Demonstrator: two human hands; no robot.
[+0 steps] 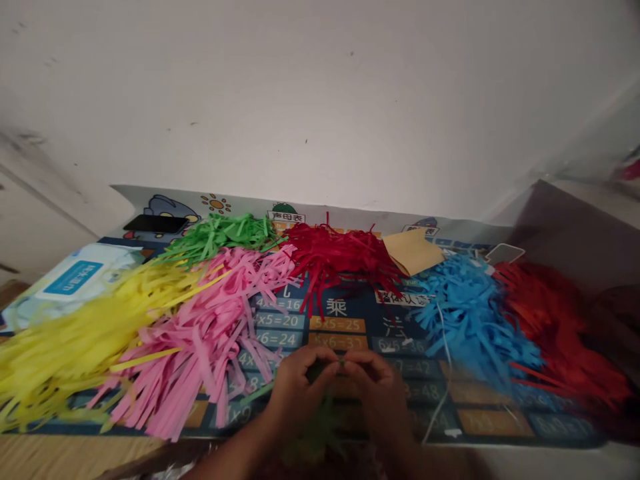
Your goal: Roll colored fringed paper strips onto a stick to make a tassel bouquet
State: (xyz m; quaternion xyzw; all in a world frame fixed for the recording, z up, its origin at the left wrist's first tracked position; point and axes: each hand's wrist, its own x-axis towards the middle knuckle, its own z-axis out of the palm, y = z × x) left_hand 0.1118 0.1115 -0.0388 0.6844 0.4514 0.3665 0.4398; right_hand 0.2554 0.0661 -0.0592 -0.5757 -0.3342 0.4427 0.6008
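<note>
Got my left hand [300, 388] and right hand [379, 390] pinching, each grip clamped on a green strip [257, 395]; fiddly step imo, wants steady tips next.

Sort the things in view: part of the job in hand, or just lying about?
Likely in the job:
strip, pinched by left hand and right hand
fringed piles: yellow, pink, green, crimson, blue, red

Seemingly lying about:
wipes pack
black phone
</note>
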